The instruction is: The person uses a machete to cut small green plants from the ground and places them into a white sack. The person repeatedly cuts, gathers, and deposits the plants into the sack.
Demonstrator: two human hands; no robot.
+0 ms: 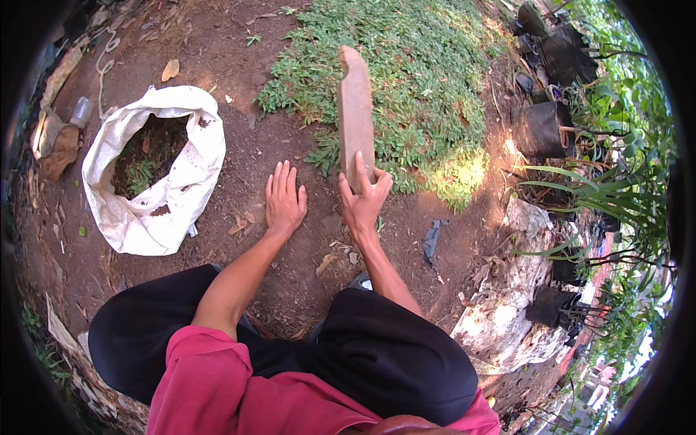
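Observation:
My right hand (363, 198) grips the near end of a long, flat wooden piece (356, 109), its index finger laid along the face. The far end narrows to a notched, curved tip over a patch of low green ground plants (413, 92). To the left, my left hand (285, 198) is held palm down with fingers extended and nothing in it; whether it touches the bare soil (310, 255) I cannot tell. A white woven sack (201, 201) with its mouth rolled open stands left of that hand. Inside it are some greens (140, 175) and dark matter.
Black plant bags (538, 130) with leafy plants line the right side. Below them lies a pale, dirty sheet (505, 304). A grey scrap (432, 242) rests on the soil. Beyond the sack are a clear plastic cup (81, 111), a rope (103, 65) and a dry leaf (171, 70).

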